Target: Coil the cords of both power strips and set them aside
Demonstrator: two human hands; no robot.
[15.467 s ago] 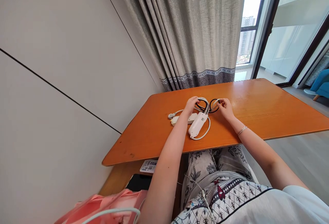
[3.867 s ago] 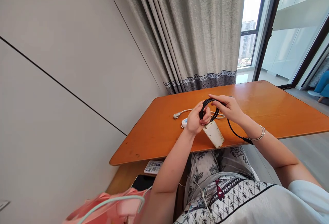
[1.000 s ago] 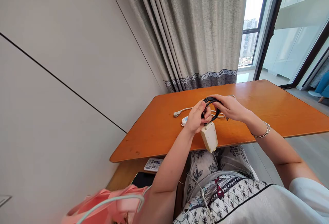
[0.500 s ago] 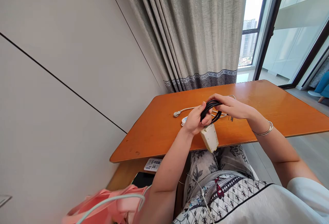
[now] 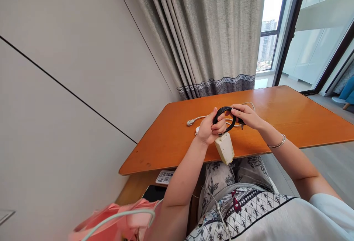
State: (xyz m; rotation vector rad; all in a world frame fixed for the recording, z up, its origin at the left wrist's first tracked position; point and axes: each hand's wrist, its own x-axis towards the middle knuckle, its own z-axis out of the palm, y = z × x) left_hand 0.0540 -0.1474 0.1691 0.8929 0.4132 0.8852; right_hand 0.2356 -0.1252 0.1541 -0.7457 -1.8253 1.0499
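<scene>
A coiled black cable (image 5: 224,109) is held between my two hands above the wooden table (image 5: 166,141). My left hand (image 5: 210,126) is closed round the left side of the coil, thumb up. On the right, my right hand (image 5: 245,115) pinches the cable where it leaves the loop. Below my left hand, a yellowed white box-like device (image 5: 225,148) juts over the table's front edge. Behind my hands lies a white cord with a white plug (image 5: 190,122) at its left end. A small white piece (image 5: 197,130) is partly hidden by my left hand.
A pink bag (image 5: 110,220) with a pale green handle sits at lower left, near a dark phone-like slab (image 5: 154,193) and a white printed card or box (image 5: 164,177). A grey curtain (image 5: 215,31) hangs behind the table, and a wall stands to the left.
My right hand has moved slightly down, its fingers now closer together on the cable. The coil looks tighter and rounder, and my left hand has curled further round it.
</scene>
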